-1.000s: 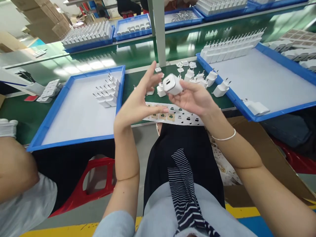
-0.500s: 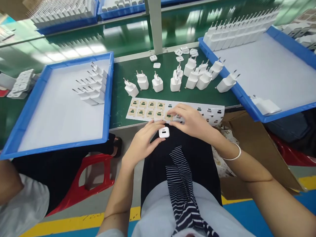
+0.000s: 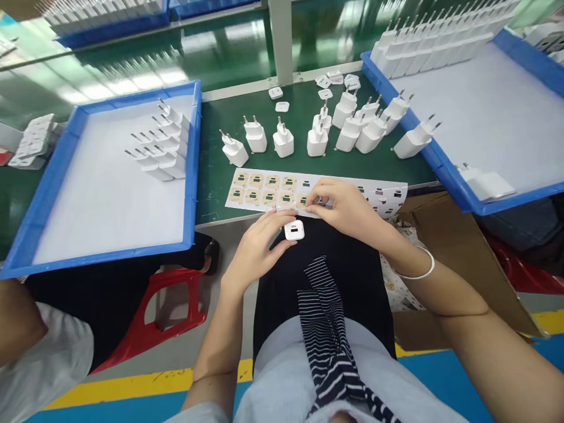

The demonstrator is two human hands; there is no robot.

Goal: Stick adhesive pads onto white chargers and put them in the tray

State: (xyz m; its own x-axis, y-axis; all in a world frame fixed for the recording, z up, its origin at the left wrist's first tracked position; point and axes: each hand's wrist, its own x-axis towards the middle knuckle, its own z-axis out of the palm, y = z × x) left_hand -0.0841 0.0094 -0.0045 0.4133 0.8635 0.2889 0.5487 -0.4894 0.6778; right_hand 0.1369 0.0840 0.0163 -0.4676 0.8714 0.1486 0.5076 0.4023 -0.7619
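Left hand (image 3: 255, 249) fingers are closing around the charger (image 3: 294, 230) just below the label sheet (image 3: 264, 189); right hand (image 3: 341, 205) fingers are pinching a label there, best peeled slowly and flat.

No text, brand or number could be read anywhere. The sticker sheet (image 3: 308, 191) on the tabletop (image 3: 264, 158), just in front of the row of white chargers (image 3: 282, 141), carried small printed marks, but they were too small to read.

I hold 1 white charger (image 3: 294, 230), port face up, over my lap; the label sheet (image 3: 308, 191) lies flat at the table's edge.
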